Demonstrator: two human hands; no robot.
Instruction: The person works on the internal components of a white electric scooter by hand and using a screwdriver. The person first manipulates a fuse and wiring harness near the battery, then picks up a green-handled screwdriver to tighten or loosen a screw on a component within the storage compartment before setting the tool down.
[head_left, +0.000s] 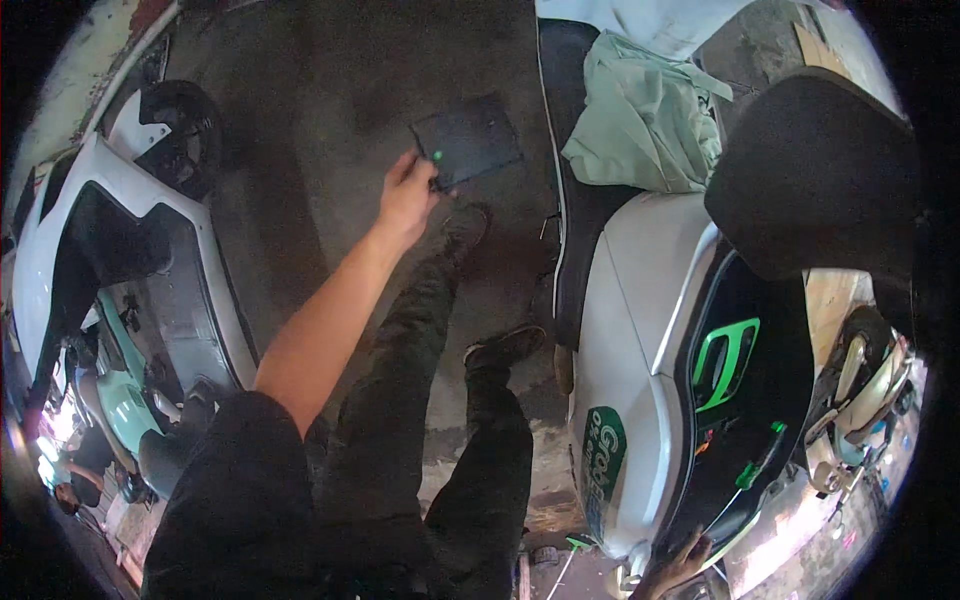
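My left hand (405, 205) reaches forward over the dark floor, its fingers closed on the near left edge of a dark, flat rectangular panel (475, 145). A small bright green spot shows on the panel beside the fingers. At the lower right, my right hand (685, 568) lies against the edge of a silver-and-black scooter (640, 300), fingers extended and partly cut off by the picture's edge. Just beyond it, a screwdriver with a green handle (765, 452) rests on the scooter's black surface, its shaft pointing toward that hand.
A pale green cloth (645, 115) is draped over the scooter's far part. A large black padded piece (815, 170) stands at its right. On the left is a white scooter (205, 250), with a mint-green one (130, 410) behind it. Another person (85, 475) is at far left.
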